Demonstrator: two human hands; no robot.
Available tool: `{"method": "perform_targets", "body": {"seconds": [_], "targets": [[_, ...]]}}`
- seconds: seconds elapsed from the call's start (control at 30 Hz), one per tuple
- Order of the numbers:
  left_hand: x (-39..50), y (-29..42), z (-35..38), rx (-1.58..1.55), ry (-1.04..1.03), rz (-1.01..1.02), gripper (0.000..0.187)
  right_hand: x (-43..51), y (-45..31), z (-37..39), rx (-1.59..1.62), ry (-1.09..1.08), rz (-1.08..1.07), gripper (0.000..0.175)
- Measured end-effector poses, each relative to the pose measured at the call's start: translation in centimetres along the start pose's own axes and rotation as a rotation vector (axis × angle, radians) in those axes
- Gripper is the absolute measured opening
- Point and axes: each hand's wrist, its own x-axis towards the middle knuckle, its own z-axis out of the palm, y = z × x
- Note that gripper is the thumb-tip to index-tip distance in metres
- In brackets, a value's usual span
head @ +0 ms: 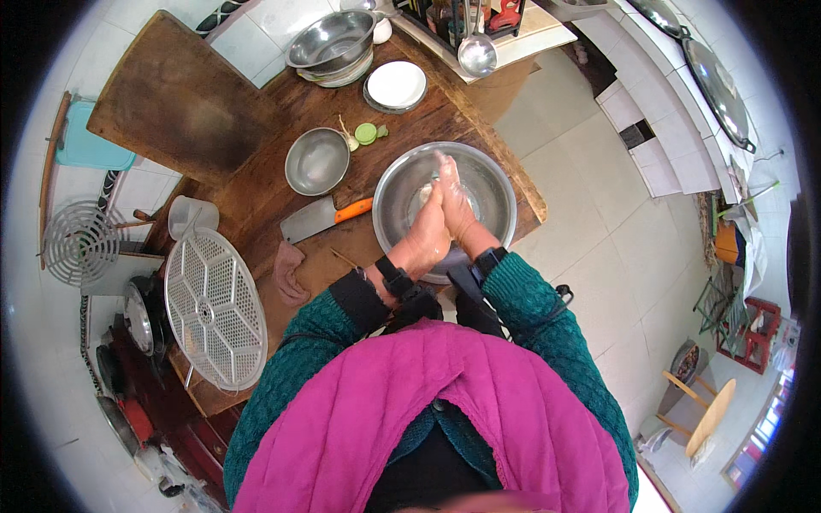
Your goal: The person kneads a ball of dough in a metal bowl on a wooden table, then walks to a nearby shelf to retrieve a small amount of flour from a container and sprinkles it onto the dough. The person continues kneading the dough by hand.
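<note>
Over a wide stainless steel basin (502, 183), my left hand (423, 235) and my right hand (458, 208) are pressed palm to palm, fingers pointing away from me. Both look wet. Whether anything lies between the palms is hidden. Something pale (425, 192) shows in the basin beside my fingers; my hands cover part of it. Left of the basin lies a cleaver (310, 220), its orange handle close to the rim. Farther back stands a smaller metal bowl (317, 161), with a spring onion or garlic bulb (351, 142) and a green round lid-like piece (365, 133) beside it.
A pink cloth (292, 274) and a round perforated white tray (215, 308) occupy the wooden table's left side. A large wooden board (179, 96) leans at the back left. White plates (397, 84) and a stacked metal basin (332, 40) stand behind. The table edge (533, 199) runs along the right.
</note>
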Motion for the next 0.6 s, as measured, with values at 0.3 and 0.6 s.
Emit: {"method": "perform_targets", "body": {"seconds": [0.3, 0.6], "targets": [[2.6, 2.3, -3.1, 0.033, 0.031, -0.053, 0.074, -3.7, -4.0, 0.4, 0.387, -0.178, 0.136, 0.068], [-0.3, 0.9, 0.3, -0.111, -0.011, -0.058, 0.043, 1.5, 2.5, -0.1, 0.102, -0.009, 0.07, 0.062]]}}
